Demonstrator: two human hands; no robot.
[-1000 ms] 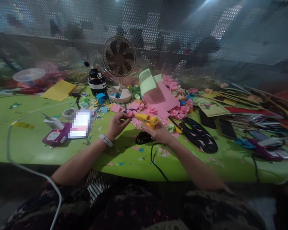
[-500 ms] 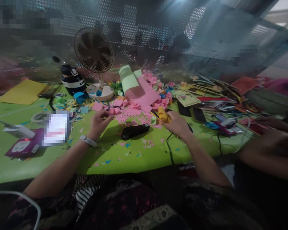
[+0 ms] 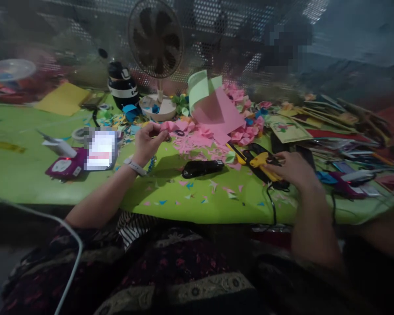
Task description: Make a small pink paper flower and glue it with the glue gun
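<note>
My left hand [image 3: 150,142], with a pale band at the wrist, is closed in a pinch on a pink paper flower [image 3: 167,126] at the edge of a pink heap. On the other side, my right hand [image 3: 297,170] is closed on the rear of a yellow glue gun [image 3: 262,160]. The glue gun is over a black stand or tray [image 3: 253,153], and I cannot tell whether it rests there. A glossy black elongated object [image 3: 202,169] lies between my hands. Pink paper scraps [image 3: 195,144] are strewn behind it.
A fan [image 3: 156,39] and a black jug [image 3: 123,89] stand at the back. Left lie a lit phone [image 3: 100,153] and a purple box [image 3: 66,165]. Folded sheets [image 3: 219,111] rise behind the scraps. Cords hang over the green table's front edge [image 3: 197,216]. Another person's arm [image 3: 385,234] is at right.
My view has swung, shifting the table's things rightward and up in the picture. My right hand and the glue gun have moved right, over the black stand. My left hand still pinches pink paper.
</note>
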